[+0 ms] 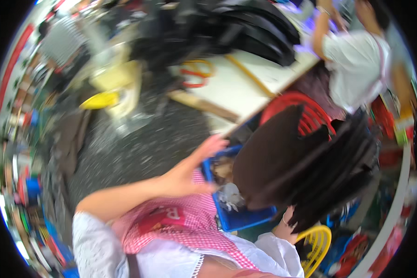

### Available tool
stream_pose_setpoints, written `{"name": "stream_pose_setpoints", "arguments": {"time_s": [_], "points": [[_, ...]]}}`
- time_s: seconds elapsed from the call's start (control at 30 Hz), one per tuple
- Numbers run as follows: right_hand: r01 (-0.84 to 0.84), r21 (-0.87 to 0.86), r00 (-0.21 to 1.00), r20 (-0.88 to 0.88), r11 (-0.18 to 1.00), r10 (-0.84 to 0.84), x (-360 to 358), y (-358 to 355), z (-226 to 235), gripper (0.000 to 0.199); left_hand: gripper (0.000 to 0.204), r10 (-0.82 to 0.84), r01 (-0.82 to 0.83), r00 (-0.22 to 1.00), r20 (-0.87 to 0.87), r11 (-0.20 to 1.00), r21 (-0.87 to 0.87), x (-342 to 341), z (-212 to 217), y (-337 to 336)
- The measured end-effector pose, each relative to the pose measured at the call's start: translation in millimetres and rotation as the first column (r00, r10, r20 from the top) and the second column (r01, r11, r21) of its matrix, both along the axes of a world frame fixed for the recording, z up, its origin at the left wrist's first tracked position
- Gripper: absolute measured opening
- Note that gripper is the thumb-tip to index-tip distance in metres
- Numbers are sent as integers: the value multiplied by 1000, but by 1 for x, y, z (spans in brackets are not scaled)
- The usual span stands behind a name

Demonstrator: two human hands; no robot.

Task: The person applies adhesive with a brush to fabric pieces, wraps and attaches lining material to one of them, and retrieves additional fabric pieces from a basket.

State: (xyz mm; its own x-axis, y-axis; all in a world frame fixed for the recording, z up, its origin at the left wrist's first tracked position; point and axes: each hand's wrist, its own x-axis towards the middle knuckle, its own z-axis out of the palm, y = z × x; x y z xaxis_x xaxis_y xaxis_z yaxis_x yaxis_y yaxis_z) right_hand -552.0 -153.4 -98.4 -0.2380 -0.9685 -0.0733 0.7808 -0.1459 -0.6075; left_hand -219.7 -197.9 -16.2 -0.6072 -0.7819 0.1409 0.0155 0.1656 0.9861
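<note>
My left hand (pixel 197 164) reaches toward the left rim of a blue plastic crate (pixel 244 219); thumb and fingers are spread and hold nothing. A thick stack of dark brown to black cut pieces, which look like fabric, (pixel 282 160) fans out above the crate and hides part of it. My right hand (pixel 289 226) is under the lower edge of this stack and appears to hold it up. Only the wrist area with a thin band shows there; the fingers are hidden. Pale scraps and a whitish crumpled piece (pixel 230 196) lie inside the crate.
A red plastic basket (pixel 299 109) stands behind the stack, and a yellow one (pixel 316 250) is low at the right. A white table (pixel 245 74) bears dark pieces and a yellow strip. A co-worker in a white top (pixel 356 65) is at the far right. Speckled dark floor (pixel 139 143) lies left.
</note>
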Motion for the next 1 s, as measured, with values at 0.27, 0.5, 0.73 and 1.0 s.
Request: {"name": "stream_pose_setpoints", "arguments": {"time_s": [0.27, 0.5, 0.73, 1.0], "points": [[-298, -141, 884, -413, 944, 218, 183, 9, 45, 37, 107, 226, -121, 927, -300, 936, 331, 121, 52, 96], [-767, -186, 616, -480, 614, 624, 336, 13, 105, 50, 79, 742, -700, 578, -341, 665, 260, 215, 20, 189], [-855, -393, 518, -677, 338, 523, 406, 8, 57, 81, 75, 799, -746, 487, -351, 590, 308, 245, 5, 222], [-853, -335, 521, -532, 400, 667, 385, 56, 74, 91, 70, 719, -597, 663, -208, 676, 433, 291, -7, 246]]}}
